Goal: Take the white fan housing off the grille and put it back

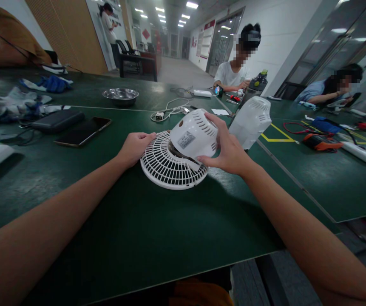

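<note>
A round white fan grille (pixel 160 170) lies on the green table in front of me. My left hand (pixel 134 148) pinches its left rim between thumb and fingers. Over the grille's right part, a white fan motor housing (pixel 193 138) with vent slots and a printed label sits tilted. My right hand (pixel 229 148) grips that housing from the right, thumb below and fingers over the top. Dark parts show in the gap between housing and grille; whether the two are joined there I cannot tell. Just behind my right hand stands another white vented plastic part (pixel 252 119).
A phone (pixel 83 131), a black case (pixel 58 120) and plastic bags lie left. Behind the grille are a steel bowl (pixel 120 97) and a white cable (pixel 170 111). An orange multimeter (pixel 321 142) lies right. Other people sit across the table.
</note>
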The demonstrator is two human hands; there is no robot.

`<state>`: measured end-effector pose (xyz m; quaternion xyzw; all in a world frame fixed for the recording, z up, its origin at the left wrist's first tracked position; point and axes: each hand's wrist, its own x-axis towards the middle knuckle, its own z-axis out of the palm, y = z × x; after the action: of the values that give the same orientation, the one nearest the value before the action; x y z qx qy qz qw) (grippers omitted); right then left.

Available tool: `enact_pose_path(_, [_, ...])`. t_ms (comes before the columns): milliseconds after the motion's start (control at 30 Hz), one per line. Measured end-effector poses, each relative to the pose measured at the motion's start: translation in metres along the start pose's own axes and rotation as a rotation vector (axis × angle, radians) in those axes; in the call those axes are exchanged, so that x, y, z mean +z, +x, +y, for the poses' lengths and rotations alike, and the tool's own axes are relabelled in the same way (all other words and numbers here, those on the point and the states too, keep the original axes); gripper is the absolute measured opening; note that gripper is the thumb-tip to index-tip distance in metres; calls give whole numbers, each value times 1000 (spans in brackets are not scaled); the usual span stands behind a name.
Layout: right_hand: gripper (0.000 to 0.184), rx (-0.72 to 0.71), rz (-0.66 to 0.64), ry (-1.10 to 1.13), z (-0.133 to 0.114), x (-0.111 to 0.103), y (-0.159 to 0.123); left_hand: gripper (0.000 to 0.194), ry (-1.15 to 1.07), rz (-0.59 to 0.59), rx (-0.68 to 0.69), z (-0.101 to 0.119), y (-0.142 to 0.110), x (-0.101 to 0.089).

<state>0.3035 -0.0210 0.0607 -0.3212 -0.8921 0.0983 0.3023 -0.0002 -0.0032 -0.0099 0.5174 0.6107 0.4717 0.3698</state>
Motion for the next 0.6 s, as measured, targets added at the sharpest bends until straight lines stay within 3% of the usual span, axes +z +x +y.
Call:
enact_pose_path(367, [109,-14,41,-6,4,7,-1,26,20,34,16,5,-5,1])
enact_pose_path(600, [99,16,10,12,0,12,2,28,43,32,38,6,-6,0])
